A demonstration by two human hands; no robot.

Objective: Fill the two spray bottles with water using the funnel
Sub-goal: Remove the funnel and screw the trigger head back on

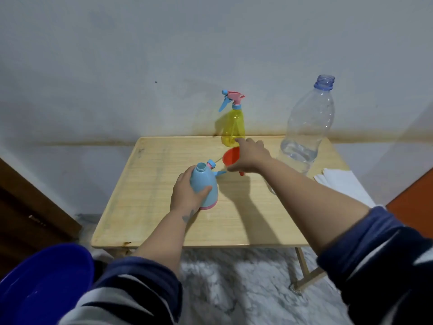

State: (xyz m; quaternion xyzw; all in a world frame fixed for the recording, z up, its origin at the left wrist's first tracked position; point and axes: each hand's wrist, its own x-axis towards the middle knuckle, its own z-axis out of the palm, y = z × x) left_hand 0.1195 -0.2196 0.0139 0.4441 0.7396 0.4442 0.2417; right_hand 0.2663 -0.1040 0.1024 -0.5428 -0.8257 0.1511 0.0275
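My left hand (187, 193) grips the light blue spray bottle (205, 184), which stands on the wooden table (164, 219) with its neck open. Its removed spray head (214, 167) lies just behind it. My right hand (250, 156) reaches over the orange funnel (230, 157), fingers spread above it; whether it touches the funnel is unclear. The yellow spray bottle (233, 124) stands at the table's far edge with its pink and blue spray head on. A large clear plastic water bottle (307, 127), uncapped, holds a little water at the far right.
White paper towels (339, 181) lie at the table's right edge. A blue basin (44, 285) sits low at the left, beside my sleeve. A wall rises directly behind the table. A dark wooden door is at the left.
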